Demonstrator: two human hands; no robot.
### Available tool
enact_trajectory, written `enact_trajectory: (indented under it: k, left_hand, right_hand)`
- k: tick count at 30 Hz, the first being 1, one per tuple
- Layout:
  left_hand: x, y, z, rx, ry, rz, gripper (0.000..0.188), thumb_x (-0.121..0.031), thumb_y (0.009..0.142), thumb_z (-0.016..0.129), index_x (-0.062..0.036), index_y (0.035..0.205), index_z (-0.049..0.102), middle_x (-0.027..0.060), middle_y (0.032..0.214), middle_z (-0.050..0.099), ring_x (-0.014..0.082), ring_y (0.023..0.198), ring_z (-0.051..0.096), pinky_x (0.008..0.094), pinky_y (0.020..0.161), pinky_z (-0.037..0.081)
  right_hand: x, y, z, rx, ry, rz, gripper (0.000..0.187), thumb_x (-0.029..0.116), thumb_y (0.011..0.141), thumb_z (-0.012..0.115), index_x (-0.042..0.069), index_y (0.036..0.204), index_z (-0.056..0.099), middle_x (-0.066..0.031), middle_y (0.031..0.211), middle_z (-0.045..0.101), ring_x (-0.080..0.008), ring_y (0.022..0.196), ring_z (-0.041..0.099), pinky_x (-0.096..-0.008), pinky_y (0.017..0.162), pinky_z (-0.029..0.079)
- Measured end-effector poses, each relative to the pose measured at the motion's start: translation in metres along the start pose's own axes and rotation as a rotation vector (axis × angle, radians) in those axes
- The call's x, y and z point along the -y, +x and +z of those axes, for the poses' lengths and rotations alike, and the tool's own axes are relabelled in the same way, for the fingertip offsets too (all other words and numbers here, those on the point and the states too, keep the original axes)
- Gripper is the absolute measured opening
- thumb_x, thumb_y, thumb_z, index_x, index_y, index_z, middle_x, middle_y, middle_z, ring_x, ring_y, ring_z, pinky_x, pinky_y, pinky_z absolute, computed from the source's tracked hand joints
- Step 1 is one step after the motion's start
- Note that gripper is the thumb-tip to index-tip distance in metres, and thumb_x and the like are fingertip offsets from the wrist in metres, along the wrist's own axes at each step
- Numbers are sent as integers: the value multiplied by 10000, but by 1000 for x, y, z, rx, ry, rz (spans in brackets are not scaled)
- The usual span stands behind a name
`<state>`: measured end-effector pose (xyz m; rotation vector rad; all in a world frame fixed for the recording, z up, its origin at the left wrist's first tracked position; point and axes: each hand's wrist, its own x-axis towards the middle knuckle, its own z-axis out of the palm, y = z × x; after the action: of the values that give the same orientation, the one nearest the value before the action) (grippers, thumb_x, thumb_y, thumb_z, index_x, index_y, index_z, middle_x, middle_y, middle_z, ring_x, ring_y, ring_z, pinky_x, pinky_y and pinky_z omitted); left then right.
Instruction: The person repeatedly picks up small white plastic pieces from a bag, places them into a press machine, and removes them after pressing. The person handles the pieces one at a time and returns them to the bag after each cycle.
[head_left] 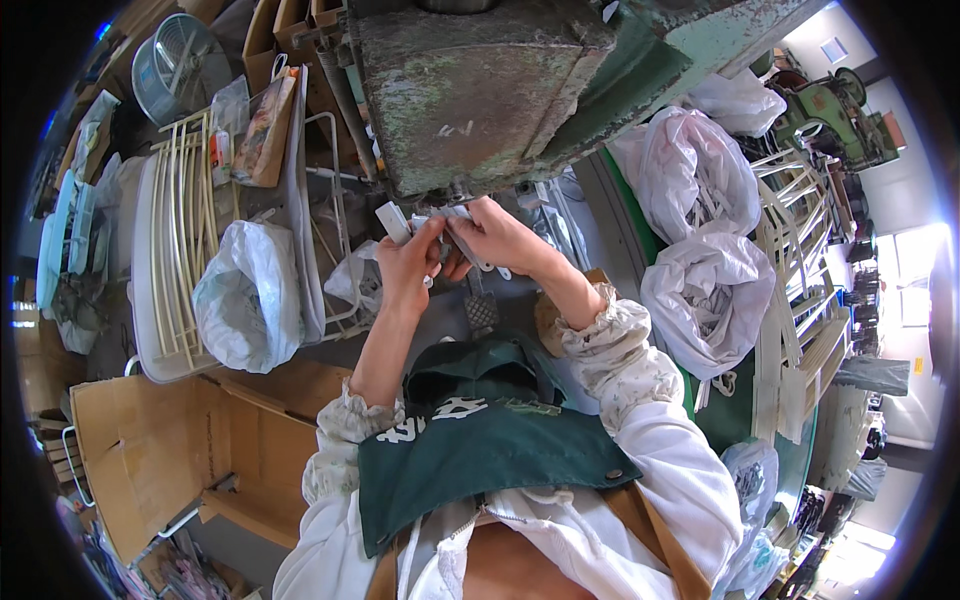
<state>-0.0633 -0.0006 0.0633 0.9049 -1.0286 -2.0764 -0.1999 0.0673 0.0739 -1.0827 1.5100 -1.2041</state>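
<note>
At the upper middle of the frame, below a worn green machine (480, 105), the left hand (406, 264) pinches a pale flat strip (394, 222). The right hand (497, 238) curls close beside it; its exact grip cannot be told. A white bag (235, 347) sits centre-left.

Daylight glares through windows (915, 262) set in pale walls (890, 200) on the right side of a crowded workshop, where a green machine (838, 112) stands in the background and a green-topped table (714, 430) runs nearer. At left, a large round fan (178, 68) sits beyond a pale table (153, 320), with grey floor (250, 548) showing beside an open cardboard box (150, 470).
</note>
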Motion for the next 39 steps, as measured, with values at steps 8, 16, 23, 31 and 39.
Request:
enact_trajectory:
  k: [8, 16, 23, 31, 39]
  left_hand:
    - [-8, 1, 7, -56, -21, -73, 142, -128, 795, 671, -73, 703, 578, -38, 525, 459, 52, 389, 374, 214, 376, 269]
    - [-7, 8, 38, 5, 51, -62, 119, -110, 802, 652, -59, 720, 582, -38, 507, 422, 47, 381, 345, 211, 378, 255]
    - [-6, 0, 8, -10, 74, -30, 130, -118, 814, 660, -39, 737, 593, -31, 545, 472, 32, 404, 368, 202, 376, 257]
    - [-1, -4, 10, -28, 83, 109, 126, -130, 861, 634, -11, 823, 629, 63, 644, 609, 25, 416, 372, 190, 388, 251]
    - [-4, -7, 12, -72, 166, 147, 141, -119, 857, 642, 22, 865, 639, 120, 707, 665, 29, 419, 418, 181, 395, 299]
  right_hand:
    - [-34, -18, -26, -339, 318, 242, 178, 130, 945, 492, -44, 908, 512, -153, 814, 607, -208, 618, 652, -320, 514, 539]
    - [-175, 96, -77, -406, -1014, -444, 207, 178, 796, 576, 31, 942, 588, -137, 958, 628, -339, 904, 572, -430, 816, 447]
    - [-175, 109, -39, -186, -940, -305, 440, 157, 863, 432, 50, 1288, 469, -210, 1334, 456, -375, 1232, 434, -441, 1001, 363]
    - [-144, 101, -32, 43, -970, -5, 519, 143, 863, 428, 71, 1376, 386, -199, 1420, 368, -355, 1291, 385, -424, 1030, 349]
    - [-149, 103, -36, 46, -1030, -28, 536, 155, 860, 439, 75, 1386, 374, -188, 1423, 372, -351, 1295, 384, -419, 1031, 350]
